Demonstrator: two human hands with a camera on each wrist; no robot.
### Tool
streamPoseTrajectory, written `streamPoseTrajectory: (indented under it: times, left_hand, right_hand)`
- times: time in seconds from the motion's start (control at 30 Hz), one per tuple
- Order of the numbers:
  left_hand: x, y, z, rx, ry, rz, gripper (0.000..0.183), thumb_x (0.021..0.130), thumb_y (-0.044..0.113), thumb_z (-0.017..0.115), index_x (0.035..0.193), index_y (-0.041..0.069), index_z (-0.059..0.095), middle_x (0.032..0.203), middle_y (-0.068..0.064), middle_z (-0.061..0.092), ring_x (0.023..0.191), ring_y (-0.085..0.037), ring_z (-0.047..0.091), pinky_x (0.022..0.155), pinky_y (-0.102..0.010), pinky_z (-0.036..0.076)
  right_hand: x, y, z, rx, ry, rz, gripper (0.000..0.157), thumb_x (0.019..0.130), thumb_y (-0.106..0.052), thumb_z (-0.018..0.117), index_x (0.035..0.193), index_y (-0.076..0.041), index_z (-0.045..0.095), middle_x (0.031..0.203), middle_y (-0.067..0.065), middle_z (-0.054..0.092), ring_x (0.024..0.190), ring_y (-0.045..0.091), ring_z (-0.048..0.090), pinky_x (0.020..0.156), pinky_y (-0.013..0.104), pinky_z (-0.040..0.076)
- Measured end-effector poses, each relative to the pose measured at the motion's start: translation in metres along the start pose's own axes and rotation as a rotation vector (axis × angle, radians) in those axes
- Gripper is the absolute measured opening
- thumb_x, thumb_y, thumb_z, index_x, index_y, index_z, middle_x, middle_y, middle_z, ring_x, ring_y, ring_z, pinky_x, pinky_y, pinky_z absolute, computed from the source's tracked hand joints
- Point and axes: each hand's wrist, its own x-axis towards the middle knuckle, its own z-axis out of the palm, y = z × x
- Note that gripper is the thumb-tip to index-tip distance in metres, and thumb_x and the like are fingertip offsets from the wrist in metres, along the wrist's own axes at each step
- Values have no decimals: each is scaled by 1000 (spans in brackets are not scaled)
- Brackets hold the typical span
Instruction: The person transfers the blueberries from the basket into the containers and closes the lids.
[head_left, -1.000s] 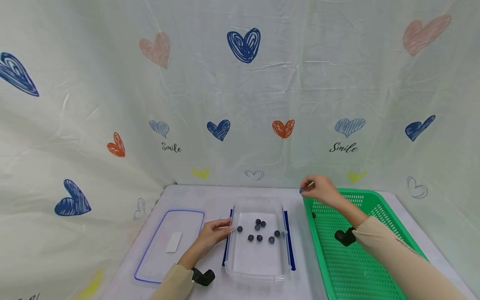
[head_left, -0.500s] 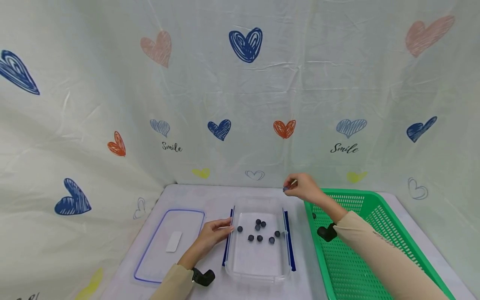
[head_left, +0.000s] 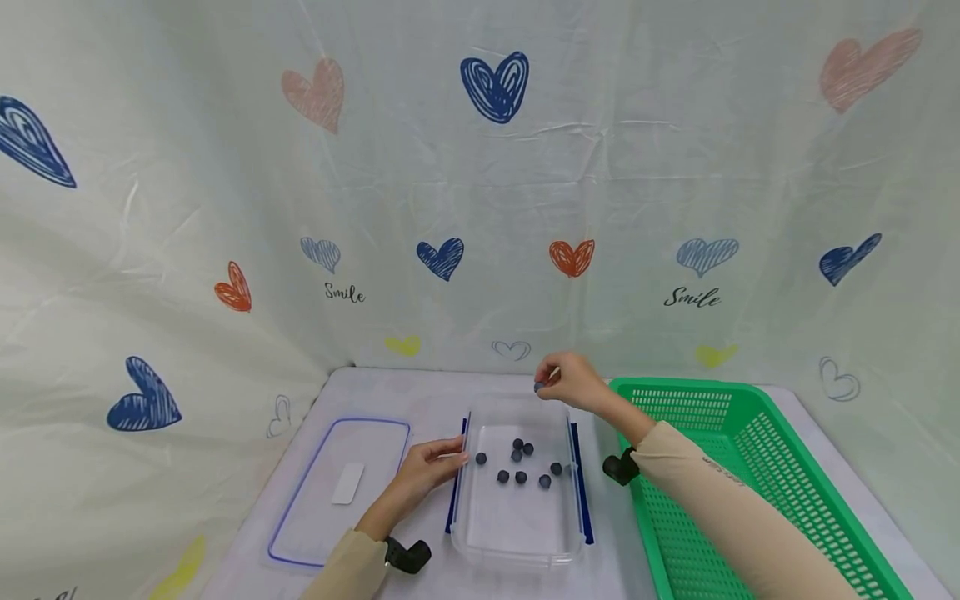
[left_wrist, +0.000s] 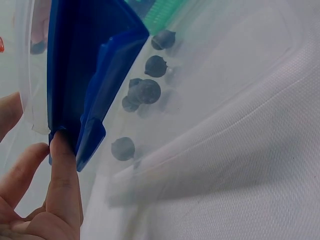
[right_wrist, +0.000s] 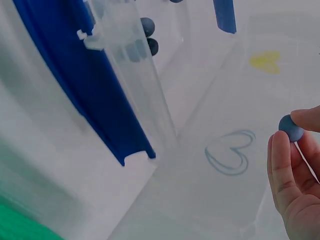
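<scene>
My right hand [head_left: 573,383] pinches a blueberry [right_wrist: 291,128] between thumb and fingertips, raised over the far end of a clear plastic container [head_left: 517,533]. Several dark blueberries [head_left: 521,477] lie scattered on the container's floor, a few grouped toward the back. At the container's left side my left hand [head_left: 423,471] holds the rim. In the left wrist view its fingers [left_wrist: 64,165] press against the blue side latch [left_wrist: 110,65], which hangs down.
A green perforated basket [head_left: 757,400] stands right of the container, under the right forearm. To the left lies a clear lid [head_left: 307,533] with a blue seal and a white label [head_left: 348,483]. A heart-printed curtain [head_left: 495,183] hangs behind the table.
My right hand has moved left with the blueberry, from the basket's far left corner to above the container's far end. My left hand has stayed at the rim.
</scene>
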Motion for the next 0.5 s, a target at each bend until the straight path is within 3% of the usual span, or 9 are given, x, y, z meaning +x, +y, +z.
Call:
streamPoseTrajectory:
  times: [0.5]
  left_hand:
    - [0, 1, 0, 19, 10, -5, 58, 94, 24, 73, 140, -5, 53, 136, -26, 53, 111, -20, 63, 95, -31, 53]
  right_hand:
    - [14, 0, 35, 42, -30, -1, 11, 81, 4, 77, 86, 1, 68, 86, 8, 64, 76, 19, 62, 68, 30, 58]
